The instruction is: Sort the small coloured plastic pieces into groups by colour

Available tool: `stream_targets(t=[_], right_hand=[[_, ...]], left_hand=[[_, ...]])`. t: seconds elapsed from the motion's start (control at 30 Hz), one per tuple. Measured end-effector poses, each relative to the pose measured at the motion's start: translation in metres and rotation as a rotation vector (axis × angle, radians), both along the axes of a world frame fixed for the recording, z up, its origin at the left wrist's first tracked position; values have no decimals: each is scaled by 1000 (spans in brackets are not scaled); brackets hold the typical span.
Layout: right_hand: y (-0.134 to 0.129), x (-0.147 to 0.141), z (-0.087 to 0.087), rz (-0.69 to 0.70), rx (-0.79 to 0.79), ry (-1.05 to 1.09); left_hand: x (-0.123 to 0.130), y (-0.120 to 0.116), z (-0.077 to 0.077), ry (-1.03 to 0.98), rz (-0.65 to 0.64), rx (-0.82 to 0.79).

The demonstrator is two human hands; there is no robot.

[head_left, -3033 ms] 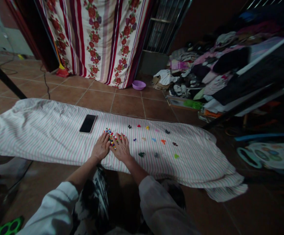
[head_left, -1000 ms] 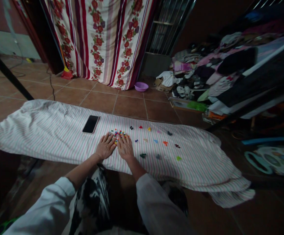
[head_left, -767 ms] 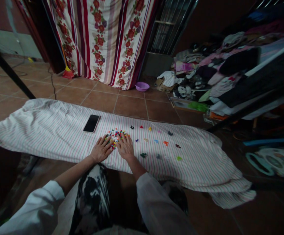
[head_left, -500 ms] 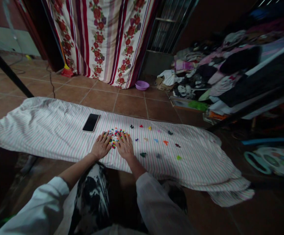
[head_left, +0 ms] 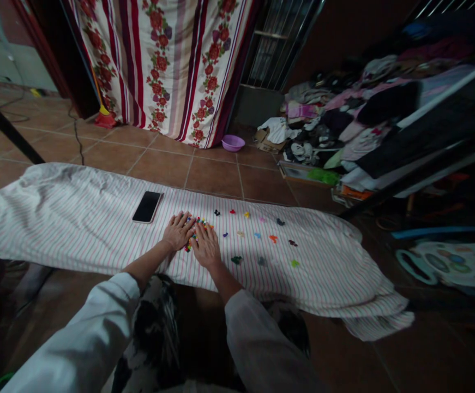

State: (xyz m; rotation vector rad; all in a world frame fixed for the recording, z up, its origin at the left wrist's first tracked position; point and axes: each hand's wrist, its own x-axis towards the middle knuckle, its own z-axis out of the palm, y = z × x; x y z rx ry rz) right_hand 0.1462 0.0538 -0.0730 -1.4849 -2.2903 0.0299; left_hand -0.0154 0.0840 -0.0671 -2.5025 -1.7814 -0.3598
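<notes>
A heap of small multicoloured pieces (head_left: 200,221) lies on the striped cloth (head_left: 98,218), partly hidden under my hands. My left hand (head_left: 179,231) rests palm down on the heap's left side, fingers stretched out. On its right side lies my right hand (head_left: 206,244), also flat with fingers extended. The two hands' fingertips are close together. To the right, little groups of pieces sit sorted by colour, among them a red group (head_left: 232,211), a yellow group (head_left: 246,214), an orange group (head_left: 274,239), a dark green group (head_left: 236,260) and a lime green group (head_left: 295,263).
A smartphone (head_left: 148,207) lies on the cloth left of my hands. Beyond the cloth, a purple basin (head_left: 233,143) stands on the tiled floor near a flowered curtain (head_left: 159,65). A pile of clothes (head_left: 335,120) fills the back right.
My left hand has slid rightward over the heap, pushing pieces together and covering more of them. My right hand stays flat beside it. The whole view has shifted slightly.
</notes>
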Motion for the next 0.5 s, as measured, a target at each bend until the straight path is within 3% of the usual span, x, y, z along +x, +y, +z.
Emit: stream_targets(t=[0.17,0.5], right_hand=[[5,2,-10,8,93,86],[10,6,-20,12,173,203]], left_hand=[[11,4,-1,0,-32,30],[15,-30,-7,-21,-191,136]])
